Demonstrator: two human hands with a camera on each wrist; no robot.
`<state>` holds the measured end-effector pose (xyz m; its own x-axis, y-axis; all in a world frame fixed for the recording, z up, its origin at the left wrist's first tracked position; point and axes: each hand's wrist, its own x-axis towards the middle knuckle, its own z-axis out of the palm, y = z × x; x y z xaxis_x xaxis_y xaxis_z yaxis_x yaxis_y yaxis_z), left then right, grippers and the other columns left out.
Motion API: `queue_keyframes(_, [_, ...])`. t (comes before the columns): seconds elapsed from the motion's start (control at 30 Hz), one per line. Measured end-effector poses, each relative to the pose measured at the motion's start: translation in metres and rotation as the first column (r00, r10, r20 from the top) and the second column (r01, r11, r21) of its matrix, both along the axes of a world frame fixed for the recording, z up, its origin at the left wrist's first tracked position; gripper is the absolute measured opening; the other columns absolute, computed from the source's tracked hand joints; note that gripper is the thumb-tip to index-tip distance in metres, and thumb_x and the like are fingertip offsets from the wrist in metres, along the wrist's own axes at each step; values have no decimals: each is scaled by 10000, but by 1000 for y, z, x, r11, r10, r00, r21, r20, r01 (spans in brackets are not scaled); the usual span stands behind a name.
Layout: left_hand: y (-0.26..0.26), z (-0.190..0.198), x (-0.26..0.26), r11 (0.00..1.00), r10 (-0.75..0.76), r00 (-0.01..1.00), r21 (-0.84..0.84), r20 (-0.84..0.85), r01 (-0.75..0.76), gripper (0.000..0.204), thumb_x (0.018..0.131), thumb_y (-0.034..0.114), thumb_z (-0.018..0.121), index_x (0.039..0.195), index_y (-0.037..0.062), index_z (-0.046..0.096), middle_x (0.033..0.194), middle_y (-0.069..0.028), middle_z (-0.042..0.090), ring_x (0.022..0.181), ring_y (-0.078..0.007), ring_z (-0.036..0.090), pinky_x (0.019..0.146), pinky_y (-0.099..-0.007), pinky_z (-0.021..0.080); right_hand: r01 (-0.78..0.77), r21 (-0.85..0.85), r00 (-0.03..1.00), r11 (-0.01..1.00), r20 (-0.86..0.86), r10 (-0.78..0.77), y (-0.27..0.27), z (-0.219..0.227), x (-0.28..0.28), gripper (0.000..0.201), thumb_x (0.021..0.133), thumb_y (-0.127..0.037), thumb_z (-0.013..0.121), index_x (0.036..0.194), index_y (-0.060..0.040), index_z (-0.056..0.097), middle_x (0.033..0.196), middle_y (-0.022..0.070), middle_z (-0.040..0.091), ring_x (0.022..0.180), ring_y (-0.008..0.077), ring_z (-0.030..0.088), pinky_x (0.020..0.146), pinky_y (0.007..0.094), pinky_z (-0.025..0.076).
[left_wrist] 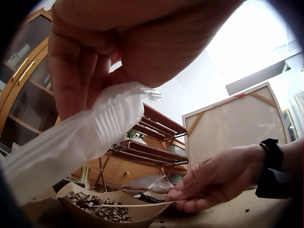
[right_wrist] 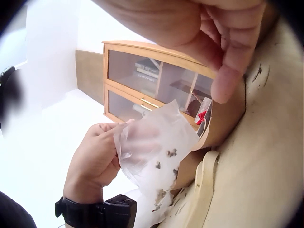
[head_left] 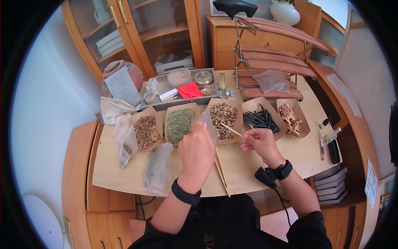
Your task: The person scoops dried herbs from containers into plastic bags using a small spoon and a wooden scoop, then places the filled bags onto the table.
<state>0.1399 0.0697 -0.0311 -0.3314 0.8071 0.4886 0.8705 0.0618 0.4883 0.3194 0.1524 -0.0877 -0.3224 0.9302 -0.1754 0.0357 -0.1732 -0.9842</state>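
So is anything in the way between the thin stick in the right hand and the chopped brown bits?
No, nothing visible. The thin stick in the right hand reaches over the paper tray, its tip at the chopped brown bits. The plastic bag in the left hand is at the tray's left side, not between them.

Five paper trays (head_left: 228, 141) line a pale worktop (head_left: 248, 178).
The person's left grip (head_left: 195, 152) holds a translucent bag (head_left: 210, 125) beside the brown chunks (head_left: 220, 115); the right grip (head_left: 262, 144) pinches a pale stick (head_left: 232, 130), its tip over them. Green herb (head_left: 180, 124) sits leftward, dark strips (head_left: 261, 119) rightward. Behind, a red pouch (head_left: 190, 90) lies in a grey box (head_left: 201, 100).
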Motion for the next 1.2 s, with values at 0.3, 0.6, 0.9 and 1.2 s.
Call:
queue_keyframes(0.3, [0,1,5,999,38,998,-36,51,-37,153,935,123,506,855,0,549,633,-238,591,616,-427,604,541,-506,458,8,-12,999,1000,-42,-9,-1,4,7,128,905,-29,605,975,76,626,800,120,666,667,174,671,612,271,583])
queue_keyframes(0.6, [6,-4,4,1000,15,998,-19,54,-14,147,933,125,509,859,5,551,616,-236,585,596,-428,599,531,-508,454,-23,84,999,996,-44,27,-19,68,24,115,904,-12,599,952,90,623,780,118,659,652,165,670,600,265,585])
queue_keyframes(0.9, [6,-2,1,1000,-3,1000,12,-18,4,187,960,149,467,866,-4,516,567,-206,589,551,-392,621,489,-468,482,-185,126,982,975,72,177,-33,94,12,122,901,-25,603,960,79,632,776,93,658,647,143,662,596,245,570])
queue_keyframes(1.2, [-3,5,5,997,74,997,18,23,-75,124,938,135,502,915,23,550,618,-227,590,598,-421,607,518,-512,449,-408,720,852,562,521,-48,-54,101,-2,93,739,41,624,827,44,655,733,206,632,661,352,631,602,366,509])
